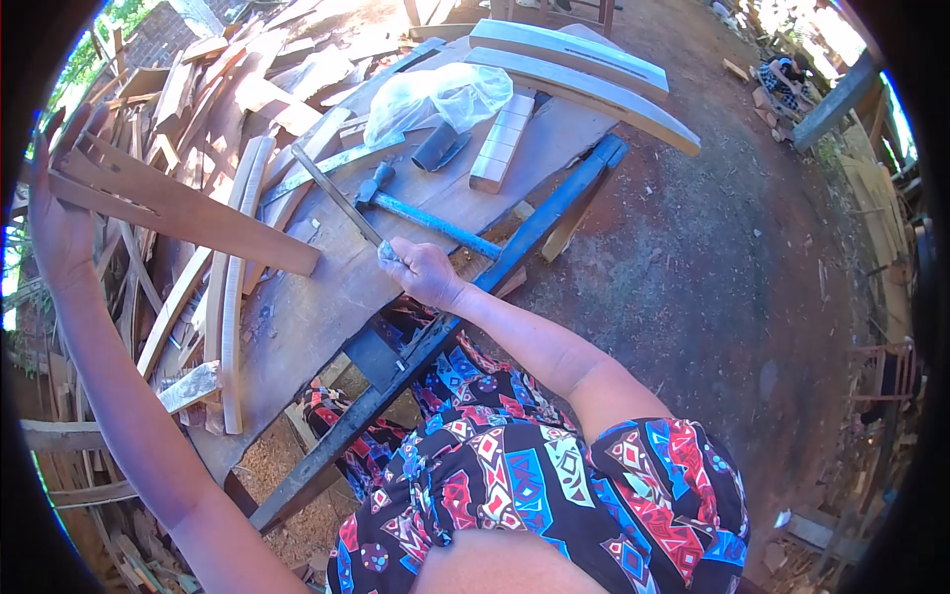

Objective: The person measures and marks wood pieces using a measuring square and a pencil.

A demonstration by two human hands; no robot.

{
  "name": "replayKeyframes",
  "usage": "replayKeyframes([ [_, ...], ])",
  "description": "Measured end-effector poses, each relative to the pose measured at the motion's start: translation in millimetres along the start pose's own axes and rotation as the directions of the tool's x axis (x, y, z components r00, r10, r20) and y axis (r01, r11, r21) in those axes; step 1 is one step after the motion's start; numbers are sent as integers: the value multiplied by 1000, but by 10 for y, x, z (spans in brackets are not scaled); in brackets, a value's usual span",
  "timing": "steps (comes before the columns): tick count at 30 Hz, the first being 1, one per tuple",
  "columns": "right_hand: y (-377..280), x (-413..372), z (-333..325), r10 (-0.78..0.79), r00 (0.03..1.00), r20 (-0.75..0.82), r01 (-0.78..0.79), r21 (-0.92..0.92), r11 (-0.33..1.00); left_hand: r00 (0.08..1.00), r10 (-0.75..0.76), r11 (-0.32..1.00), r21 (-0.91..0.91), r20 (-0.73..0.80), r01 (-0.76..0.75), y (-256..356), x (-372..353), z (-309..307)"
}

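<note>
At the far left my left hand is raised at the split end of a brown wooden board. Its fingers reach up behind the board, partly hidden, and appear to grip it. The board slants down, its other end at the worktable. My right hand is closed round the handle end of a long, thin metal blade tool, perhaps a chisel or file. The blade points up and left, apart from the board. Just beyond this hand lies a hammer with a blue handle.
On the table lie a marked wooden block, a dark curved piece, a clear plastic bag and curved wooden pieces. A blue-black rail edges the table. Scrap wood is piled behind. Another person sits far right.
</note>
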State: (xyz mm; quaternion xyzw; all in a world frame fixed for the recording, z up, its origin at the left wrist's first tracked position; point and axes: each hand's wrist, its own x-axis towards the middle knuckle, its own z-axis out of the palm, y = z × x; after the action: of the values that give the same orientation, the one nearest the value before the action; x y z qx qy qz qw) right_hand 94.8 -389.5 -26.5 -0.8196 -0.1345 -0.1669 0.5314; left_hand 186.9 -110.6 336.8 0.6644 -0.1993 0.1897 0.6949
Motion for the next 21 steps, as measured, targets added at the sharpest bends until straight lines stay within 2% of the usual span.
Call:
replayKeyframes([
  [2,-19,-9,3,3,1000,-15,-4,-27,1000,985,15,991,-134,171,8,-31,67,-90],
  [4,-33,-7,5,0,1000,-22,-1,-26,1000,981,7,989,-145,196,22,-81,132,-102],
  [6,-49,-10,0,2,1000,-30,-2,-28,1000,993,-15,994,-102,120,27,-112,159,-80],
  [7,-56,-9,-3,-3,999,-39,2,-24,1000,999,12,998,-56,30,-11,-115,106,38],
  [8,-58,-16,-2,-7,999,-48,6,-20,1000,1000,13,998,-56,27,-11,-118,63,116],
  [10,-41,-21,10,-1,999,-46,1,-10,1000,988,45,997,62,-149,-36,-124,7,207],
  [13,-19,-40,14,-1,998,-59,2,12,1000,994,44,999,25,-105,-41,-170,42,196],
  [15,-81,-38,0,26,998,-60,-24,38,999,959,130,989,96,-250,-109,-71,-98,577],
  [17,-148,-42,-38,98,995,0,-97,38,995,966,150,986,102,-213,-130,-228,69,337],
  [18,-156,-26,-53,140,989,49,-141,20,990,967,210,977,3,-146,-212,-309,102,274],
  [19,-187,-32,-80,162,984,76,-162,4,987,967,194,977,121,-167,-175,-284,80,291],
  [20,-263,-30,-110,185,977,104,-185,-12,983,998,69,994,84,3,-69,-413,288,-95],
  [21,-439,-16,-179,173,981,92,-178,43,983,964,149,988,64,-219,-138,-232,25,342],
])
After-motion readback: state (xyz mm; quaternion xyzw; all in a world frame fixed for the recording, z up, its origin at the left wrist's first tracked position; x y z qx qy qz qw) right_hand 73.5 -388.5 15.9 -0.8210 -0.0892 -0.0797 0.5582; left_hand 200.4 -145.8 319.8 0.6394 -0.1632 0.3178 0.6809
